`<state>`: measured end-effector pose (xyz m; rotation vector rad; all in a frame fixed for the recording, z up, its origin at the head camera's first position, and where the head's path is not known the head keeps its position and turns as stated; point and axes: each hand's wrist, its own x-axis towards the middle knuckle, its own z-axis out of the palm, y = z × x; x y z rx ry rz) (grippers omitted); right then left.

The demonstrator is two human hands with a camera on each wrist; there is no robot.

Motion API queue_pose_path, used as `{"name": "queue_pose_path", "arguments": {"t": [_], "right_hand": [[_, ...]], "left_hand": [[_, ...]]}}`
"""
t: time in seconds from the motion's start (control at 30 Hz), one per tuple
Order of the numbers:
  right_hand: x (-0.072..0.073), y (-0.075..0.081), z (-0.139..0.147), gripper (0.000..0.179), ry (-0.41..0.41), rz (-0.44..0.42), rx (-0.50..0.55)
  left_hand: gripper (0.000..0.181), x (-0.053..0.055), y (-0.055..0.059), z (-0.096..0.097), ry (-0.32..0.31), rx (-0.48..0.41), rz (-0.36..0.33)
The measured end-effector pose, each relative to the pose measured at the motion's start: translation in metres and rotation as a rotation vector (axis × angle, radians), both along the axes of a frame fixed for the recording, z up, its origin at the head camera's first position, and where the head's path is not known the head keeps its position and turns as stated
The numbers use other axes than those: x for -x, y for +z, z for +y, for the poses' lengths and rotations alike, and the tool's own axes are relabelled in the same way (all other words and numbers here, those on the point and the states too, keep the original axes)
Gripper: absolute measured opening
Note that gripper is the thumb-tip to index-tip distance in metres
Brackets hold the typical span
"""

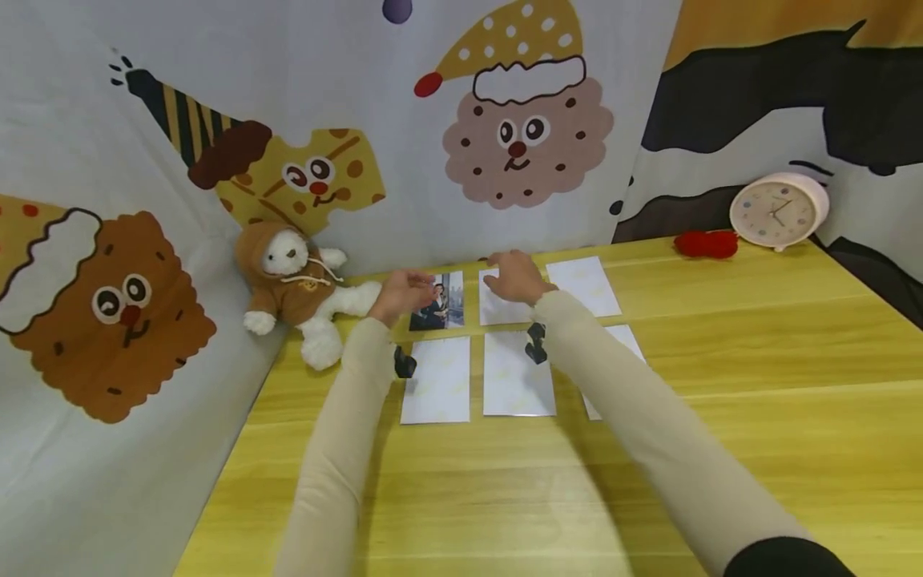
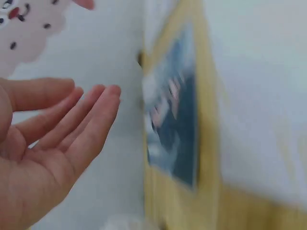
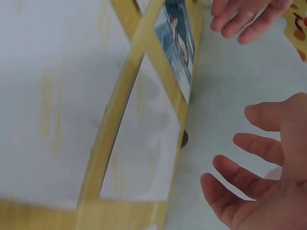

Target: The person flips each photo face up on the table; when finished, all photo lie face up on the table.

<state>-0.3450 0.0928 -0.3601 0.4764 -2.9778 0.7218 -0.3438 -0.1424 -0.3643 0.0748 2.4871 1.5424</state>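
A photo card, showing a person in dark clothes, lies face up at the back left of two rows of cards. My left hand hovers at its left side, fingers extended and holding nothing, as the left wrist view also shows. Over the blank white card beside it is my right hand, its fingers spread and nothing in them. Other blank cards lie around: one at the back right, one at the front left, one at the front middle. My right sleeve partly covers the front right card.
A plush bear in a brown hoodie sits at the back left, near the left hand. A round pink alarm clock and a small red object stand at the back right. A cartoon-printed cloth hangs behind the wooden table.
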Motion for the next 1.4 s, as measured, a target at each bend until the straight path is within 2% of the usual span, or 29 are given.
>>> {"name": "queue_pose_path", "arguments": {"t": [0.13,0.2,0.3,0.4,0.53,0.63,0.77,0.83,0.93,1.07,1.2,1.33,1.4], "right_hand": [[0.0,-0.003,0.024,0.047,-0.001,-0.053,0.075],[-0.001,-0.003,0.036,0.049,-0.013,-0.086,0.116],[-0.004,-0.005,0.051,0.051,-0.046,-0.16,0.211],[-0.011,-0.006,0.065,0.051,-0.092,-0.26,0.322],[-0.02,-0.01,0.079,0.052,-0.114,-0.396,0.466],[-0.026,-0.012,0.085,0.05,-0.121,-0.463,0.561],[-0.028,-0.016,0.087,0.048,-0.105,-0.486,0.656],[-0.029,-0.018,0.085,0.048,-0.085,-0.49,0.688],[-0.029,-0.021,0.081,0.048,-0.061,-0.496,0.728],[-0.027,-0.025,0.077,0.047,-0.075,-0.499,0.736],[-0.026,-0.025,0.074,0.047,-0.124,-0.496,0.718],[-0.025,-0.024,0.073,0.049,-0.162,-0.506,0.761],[-0.024,-0.025,0.073,0.051,-0.167,-0.513,0.799]], "left_hand": [[0.042,-0.003,0.003,0.021,-0.091,-0.135,-0.055],[0.045,-0.004,0.002,0.031,-0.143,-0.16,-0.08],[0.048,-0.006,-0.002,0.045,-0.19,-0.17,-0.113],[0.049,-0.008,-0.004,0.055,-0.21,-0.148,-0.118],[0.049,-0.011,-0.005,0.064,-0.198,-0.157,-0.119],[0.048,-0.011,-0.007,0.068,-0.179,-0.093,-0.106],[0.047,-0.011,-0.01,0.07,-0.167,0.059,-0.084],[0.045,-0.012,-0.012,0.071,-0.162,0.1,-0.076],[0.043,-0.013,-0.014,0.071,-0.154,0.124,-0.063],[0.039,-0.014,-0.015,0.071,-0.145,0.145,-0.058],[0.041,-0.015,-0.013,0.073,-0.172,0.182,-0.038],[0.043,-0.017,-0.012,0.075,-0.208,0.239,-0.006],[0.043,-0.017,-0.013,0.078,-0.227,0.303,0.019]]}}
